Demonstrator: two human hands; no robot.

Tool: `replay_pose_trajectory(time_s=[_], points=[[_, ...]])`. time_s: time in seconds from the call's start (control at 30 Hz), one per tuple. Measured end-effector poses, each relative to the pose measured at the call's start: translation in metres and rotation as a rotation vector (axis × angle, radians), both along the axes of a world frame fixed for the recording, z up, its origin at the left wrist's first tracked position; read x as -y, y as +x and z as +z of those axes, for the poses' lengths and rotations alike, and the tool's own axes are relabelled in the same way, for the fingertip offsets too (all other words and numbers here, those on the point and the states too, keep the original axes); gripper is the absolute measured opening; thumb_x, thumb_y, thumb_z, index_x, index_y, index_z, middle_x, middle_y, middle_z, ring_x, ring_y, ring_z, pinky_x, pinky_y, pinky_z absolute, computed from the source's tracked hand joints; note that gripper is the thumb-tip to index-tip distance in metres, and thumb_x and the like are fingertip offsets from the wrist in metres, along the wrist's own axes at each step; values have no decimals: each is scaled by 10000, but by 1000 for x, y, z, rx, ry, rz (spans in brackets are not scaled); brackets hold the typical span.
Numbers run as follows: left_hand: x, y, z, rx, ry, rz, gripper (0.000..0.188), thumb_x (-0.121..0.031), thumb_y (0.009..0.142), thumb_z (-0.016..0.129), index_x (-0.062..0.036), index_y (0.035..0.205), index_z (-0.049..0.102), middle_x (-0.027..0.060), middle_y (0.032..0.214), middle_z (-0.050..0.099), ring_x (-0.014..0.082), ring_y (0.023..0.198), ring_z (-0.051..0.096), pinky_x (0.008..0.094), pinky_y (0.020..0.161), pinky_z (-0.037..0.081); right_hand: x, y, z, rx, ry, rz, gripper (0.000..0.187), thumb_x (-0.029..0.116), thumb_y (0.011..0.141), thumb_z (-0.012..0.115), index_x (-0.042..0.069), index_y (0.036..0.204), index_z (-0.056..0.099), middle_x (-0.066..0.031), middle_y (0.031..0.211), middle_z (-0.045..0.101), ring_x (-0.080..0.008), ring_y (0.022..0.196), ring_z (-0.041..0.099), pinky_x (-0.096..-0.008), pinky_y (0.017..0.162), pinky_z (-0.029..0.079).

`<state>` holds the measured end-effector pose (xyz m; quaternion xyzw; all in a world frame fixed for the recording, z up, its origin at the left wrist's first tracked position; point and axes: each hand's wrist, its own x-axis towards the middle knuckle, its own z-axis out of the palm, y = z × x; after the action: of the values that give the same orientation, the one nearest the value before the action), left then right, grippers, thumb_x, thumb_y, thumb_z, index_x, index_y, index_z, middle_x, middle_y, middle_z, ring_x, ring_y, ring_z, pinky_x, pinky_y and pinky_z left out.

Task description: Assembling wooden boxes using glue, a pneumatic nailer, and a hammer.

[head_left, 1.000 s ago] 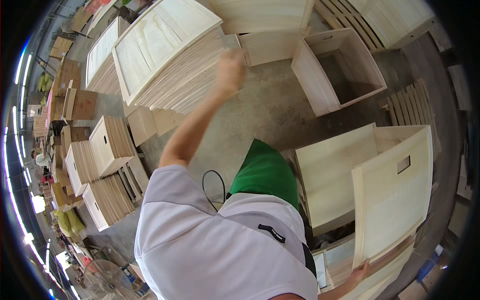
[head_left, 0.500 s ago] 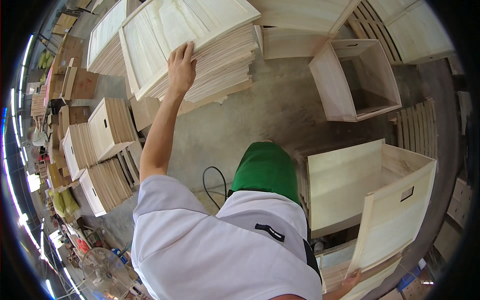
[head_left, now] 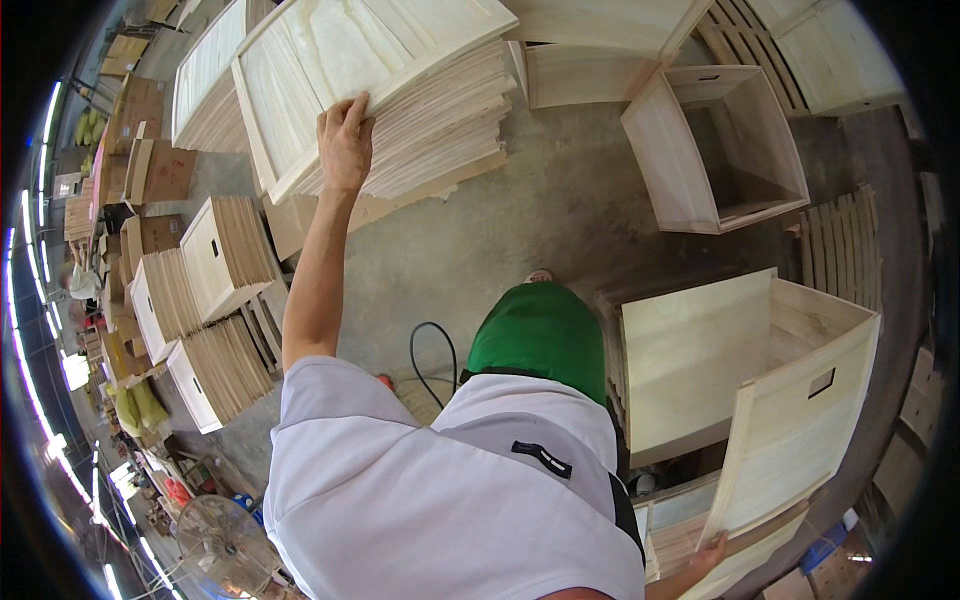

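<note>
My left hand (head_left: 345, 145) is closed on the near edge of a pale framed wooden panel (head_left: 370, 60). That panel lies on top of a tall stack of similar panels (head_left: 450, 125), ahead and to the left. Low on the right, my right hand (head_left: 708, 556) grips the bottom corner of an upright wooden panel with a rectangular cutout (head_left: 790, 440). This panel stands against the side of an open-topped wooden box (head_left: 690, 370); whether it is joined to the box I cannot tell. The fingers of my right hand are partly hidden.
Another open wooden box (head_left: 670, 160) stands on the concrete floor ahead right, near slatted pallets (head_left: 840, 245). Stacks of cutout panels (head_left: 205, 260) stand at the left. A black hose (head_left: 432, 350) loops beside my green-covered leg (head_left: 540, 340). A fan (head_left: 220, 540) stands lower left.
My left hand has slid slightly left along the panel's edge, and its fingers have bent closer around it. My right hand stays on the cutout panel. The view has shifted slightly.
</note>
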<state>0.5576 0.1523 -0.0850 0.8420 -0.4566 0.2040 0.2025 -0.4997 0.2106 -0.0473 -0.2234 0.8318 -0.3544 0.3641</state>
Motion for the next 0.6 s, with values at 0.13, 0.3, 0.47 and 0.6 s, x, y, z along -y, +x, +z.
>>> replay_pose_trajectory(time_s=[0.13,0.3,0.47,0.6], points=[[-2,0,-2,13,-2,-13,371,-79,788,662,-134,1153,620,91,1076,589,283,975,527,372,865,441,2,0,-2,-27,82,-123,661,362,831,650,-40,1304,423,-124,1313,422,-224,1212,381,-339,1048,266],[-2,0,-4,21,-40,-52,383,-73,781,659,-149,1154,618,76,1076,596,281,975,532,377,867,439,-1,-11,-7,12,70,-86,687,374,838,646,-40,1325,394,-136,1305,397,-228,1189,393,-336,1035,283],[10,-5,2,2,50,-88,501,-84,809,650,-204,1280,526,100,1193,548,292,1072,498,392,926,417,-1,-19,-9,14,55,-74,689,362,834,656,-46,1322,392,-133,1309,393,-230,1188,396,-332,1023,304],[27,-9,9,-7,128,-104,535,-104,801,659,-219,1300,503,117,1230,519,299,1122,472,415,958,388,1,-15,-8,-57,67,-110,623,331,831,667,-47,1272,441,-120,1248,461,-218,1168,418,-331,1002,331]])
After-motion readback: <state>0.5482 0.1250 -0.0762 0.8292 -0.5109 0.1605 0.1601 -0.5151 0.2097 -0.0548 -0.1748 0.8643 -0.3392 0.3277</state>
